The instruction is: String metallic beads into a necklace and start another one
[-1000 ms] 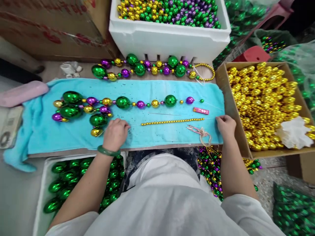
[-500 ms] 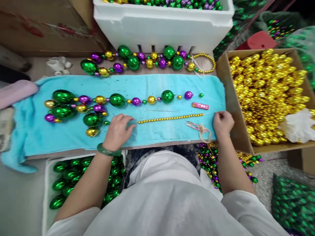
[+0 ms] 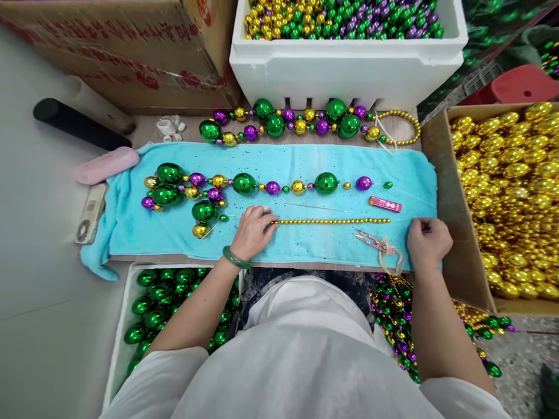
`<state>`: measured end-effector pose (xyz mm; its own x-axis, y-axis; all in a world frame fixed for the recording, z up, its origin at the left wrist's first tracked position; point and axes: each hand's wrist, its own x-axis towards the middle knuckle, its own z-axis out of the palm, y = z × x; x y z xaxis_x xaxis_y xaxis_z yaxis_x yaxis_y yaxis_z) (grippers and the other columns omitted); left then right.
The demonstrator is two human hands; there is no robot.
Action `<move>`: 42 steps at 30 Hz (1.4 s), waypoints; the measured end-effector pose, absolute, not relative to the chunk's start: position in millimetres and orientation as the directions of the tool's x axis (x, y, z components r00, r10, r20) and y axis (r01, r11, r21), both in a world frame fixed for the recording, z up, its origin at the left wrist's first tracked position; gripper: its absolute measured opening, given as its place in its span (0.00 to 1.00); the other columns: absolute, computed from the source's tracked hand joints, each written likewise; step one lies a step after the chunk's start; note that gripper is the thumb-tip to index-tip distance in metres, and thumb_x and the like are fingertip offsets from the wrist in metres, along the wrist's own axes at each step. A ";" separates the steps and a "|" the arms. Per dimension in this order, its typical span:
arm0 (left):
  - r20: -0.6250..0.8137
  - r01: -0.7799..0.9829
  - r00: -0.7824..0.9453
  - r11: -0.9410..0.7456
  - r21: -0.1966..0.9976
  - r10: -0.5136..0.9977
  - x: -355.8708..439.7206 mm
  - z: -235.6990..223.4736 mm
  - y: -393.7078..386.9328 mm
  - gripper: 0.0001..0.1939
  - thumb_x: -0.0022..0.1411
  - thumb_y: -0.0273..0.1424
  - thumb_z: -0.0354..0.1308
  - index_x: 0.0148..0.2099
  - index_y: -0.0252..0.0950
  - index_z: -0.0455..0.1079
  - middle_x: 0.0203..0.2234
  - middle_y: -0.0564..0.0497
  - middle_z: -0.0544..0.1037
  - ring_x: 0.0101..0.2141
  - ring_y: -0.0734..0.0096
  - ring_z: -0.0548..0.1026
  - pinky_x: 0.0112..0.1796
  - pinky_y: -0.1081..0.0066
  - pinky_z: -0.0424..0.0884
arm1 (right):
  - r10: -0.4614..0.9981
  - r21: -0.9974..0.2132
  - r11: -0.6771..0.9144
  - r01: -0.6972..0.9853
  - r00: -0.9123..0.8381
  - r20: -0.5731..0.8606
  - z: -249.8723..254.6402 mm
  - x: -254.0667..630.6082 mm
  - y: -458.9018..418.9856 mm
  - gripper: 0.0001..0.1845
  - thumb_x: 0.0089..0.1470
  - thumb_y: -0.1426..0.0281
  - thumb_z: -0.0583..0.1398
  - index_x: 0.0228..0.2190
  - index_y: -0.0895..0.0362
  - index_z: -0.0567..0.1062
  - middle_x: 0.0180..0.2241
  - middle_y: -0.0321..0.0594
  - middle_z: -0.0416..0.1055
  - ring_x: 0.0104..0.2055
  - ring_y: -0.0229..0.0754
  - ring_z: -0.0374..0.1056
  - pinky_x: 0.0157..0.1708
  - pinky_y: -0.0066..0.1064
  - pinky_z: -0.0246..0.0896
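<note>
A thin strand of small gold beads (image 3: pixel 332 221) lies straight on the turquoise towel (image 3: pixel 305 160). My left hand (image 3: pixel 252 231), a green bangle on its wrist, rests with fingers curled at the strand's left end. My right hand (image 3: pixel 428 240) is closed in a pinch just past the strand's right end; what it holds is too fine to make out. Above the strand lies a long string of big green, purple and gold beads (image 3: pixel 244 185), bunched at its left. Small snips (image 3: pixel 371 238) and a pink packet (image 3: pixel 385 204) lie near my right hand.
A white foam box of mixed beads (image 3: pixel 349 64) stands behind the towel, with a finished bead string (image 3: pixel 301 124) in front of it. A cardboard box of gold beads (image 3: pixel 510 192) is at right. A tray of green beads (image 3: pixel 166 302) sits below left. A phone (image 3: pixel 89 214) lies at left.
My left hand slid right along the towel to the gold strand's left end. My right hand stayed near the strand's right end. The head camera shifted left.
</note>
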<state>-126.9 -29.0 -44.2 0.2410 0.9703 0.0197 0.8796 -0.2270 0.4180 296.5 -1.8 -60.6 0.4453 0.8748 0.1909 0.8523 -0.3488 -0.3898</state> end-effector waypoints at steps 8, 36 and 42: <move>0.014 0.894 0.235 -0.222 0.390 0.972 -125.4 -40.6 -27.6 0.16 0.63 0.37 0.55 0.50 0.39 0.73 0.47 0.42 0.72 0.52 0.53 0.65 0.54 0.54 0.62 | 0.878 -0.375 -0.348 0.859 0.439 0.190 -62.9 297.1 -2.0 0.07 0.50 0.65 0.56 0.24 0.53 0.64 0.27 0.44 0.68 0.33 0.48 0.64 0.35 0.37 0.53; 0.047 0.883 0.195 -0.196 0.427 0.980 -128.8 -49.2 -28.7 0.11 0.63 0.35 0.55 0.42 0.40 0.77 0.46 0.44 0.72 0.51 0.56 0.67 0.54 0.56 0.62 | 0.876 -0.370 -0.350 0.861 0.441 0.196 -62.6 295.7 -1.8 0.07 0.51 0.66 0.56 0.25 0.54 0.64 0.27 0.44 0.67 0.34 0.48 0.63 0.34 0.37 0.51; 0.035 0.907 0.201 -0.200 0.371 0.979 -117.0 -42.6 -25.3 0.14 0.60 0.37 0.58 0.47 0.39 0.75 0.48 0.42 0.71 0.53 0.51 0.64 0.54 0.52 0.61 | 0.866 -0.373 -0.345 0.861 0.446 0.229 -69.2 299.1 -0.4 0.07 0.49 0.65 0.56 0.24 0.55 0.66 0.25 0.41 0.65 0.31 0.47 0.61 0.31 0.36 0.52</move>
<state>-117.0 -25.3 -42.6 0.2011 0.9789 0.0353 0.9067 -0.1996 0.3715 299.1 -0.4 -69.2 0.4456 0.8655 0.2287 0.8615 -0.3451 -0.3725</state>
